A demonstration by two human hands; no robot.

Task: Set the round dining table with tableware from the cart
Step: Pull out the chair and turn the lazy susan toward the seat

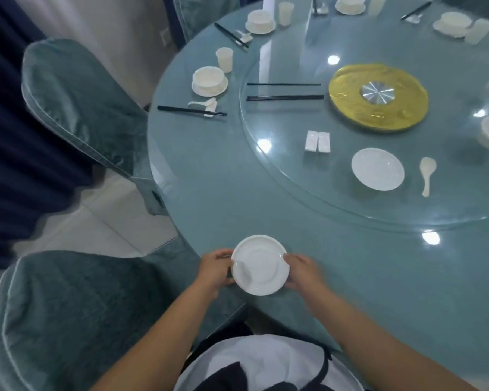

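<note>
The person holds a small round white ceramic saucer (261,265) at the near edge of the round teal tabletop (336,263), at about 6 o'clock on the table. The left hand (215,268) takes the rim at the saucer's 9 o'clock and the right hand (301,270) takes it at 3 o'clock; each grip is a pinch on the rim, fingers curled around the edge. The two-sided hold appears intended to keep the saucer level and let it be centred at this place. Whether the saucer already rests on the surface or sits just above it cannot be determined. Finished places at 10 o'clock to 1 o'clock serve as the reference pattern: a white bowl on its saucer (209,81), a white cup (224,59) beside it, and black chopsticks (192,110) laid on a rest with a white spoon (202,103). The glass turntable (294,176) carries stock evidently staged for the remaining places: a white plate (377,173), a loose white spoon (426,174), two white rectangular rests (318,141) and spare black chopsticks (285,97), around a gold centre disc (378,97). By judgement, this place is at its first item; bowl, cup, spoon and chopsticks are outstanding. A teal-covered chair (76,311) stands at 7 o'clock, close to the table.
</note>
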